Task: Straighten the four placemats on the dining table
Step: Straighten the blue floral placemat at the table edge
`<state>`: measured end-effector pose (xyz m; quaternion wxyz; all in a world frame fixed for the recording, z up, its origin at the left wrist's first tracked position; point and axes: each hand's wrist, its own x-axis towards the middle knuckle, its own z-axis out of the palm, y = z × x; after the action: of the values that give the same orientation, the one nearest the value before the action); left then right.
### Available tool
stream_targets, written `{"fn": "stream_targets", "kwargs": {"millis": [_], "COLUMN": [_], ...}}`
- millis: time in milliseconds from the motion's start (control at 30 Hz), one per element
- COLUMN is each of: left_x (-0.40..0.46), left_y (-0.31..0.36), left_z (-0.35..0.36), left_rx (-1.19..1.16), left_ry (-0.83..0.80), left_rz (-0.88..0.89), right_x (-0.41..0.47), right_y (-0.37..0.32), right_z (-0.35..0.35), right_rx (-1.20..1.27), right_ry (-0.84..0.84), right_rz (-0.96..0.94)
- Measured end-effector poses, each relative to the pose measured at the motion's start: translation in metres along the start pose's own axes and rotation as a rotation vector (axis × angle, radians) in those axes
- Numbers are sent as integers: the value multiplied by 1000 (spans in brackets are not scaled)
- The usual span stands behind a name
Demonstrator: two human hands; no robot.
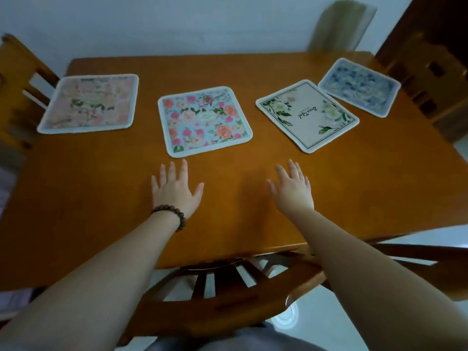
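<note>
While hands (233, 188) hover apart, fingers straight, cream placemat (307, 116) lies askew, long axis diagonal.

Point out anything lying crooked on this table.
The cream mat with green leaves is turned clearly off the table's edge line, and the blue mat behind it is skewed too. The bright flowered mat is slightly rotated. The pink mat looks about square. Both hands touch no mat.

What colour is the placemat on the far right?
Blue and white pattern on the far-right placemat, seen from the head view.
</note>
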<state>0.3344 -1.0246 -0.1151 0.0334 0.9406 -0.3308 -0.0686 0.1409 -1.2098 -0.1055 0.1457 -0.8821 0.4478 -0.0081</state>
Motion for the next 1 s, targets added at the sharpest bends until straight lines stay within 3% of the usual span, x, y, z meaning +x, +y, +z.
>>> {"fn": "stream_targets", "kwargs": {"millis": [333,633,800,1000], "left_x": [49,168,210,208], "left_y": [-14,-14,-24,-25], "left_z": [3,31,61,86], "left_rx": [12,-163,-248,-103], "left_ry": [28,26,3,20], "left_rz": [-135,-186,-214,-118], "right_x": [79,202,243,239], "right_y": [-33,-64,-77,-80], "right_z": [21,55,90,114], "right_rx": [40,-57,-41,-105], "right_ry": [-90,-82,-153,-86], "right_rz": [-175,-334,-228,-193]}}
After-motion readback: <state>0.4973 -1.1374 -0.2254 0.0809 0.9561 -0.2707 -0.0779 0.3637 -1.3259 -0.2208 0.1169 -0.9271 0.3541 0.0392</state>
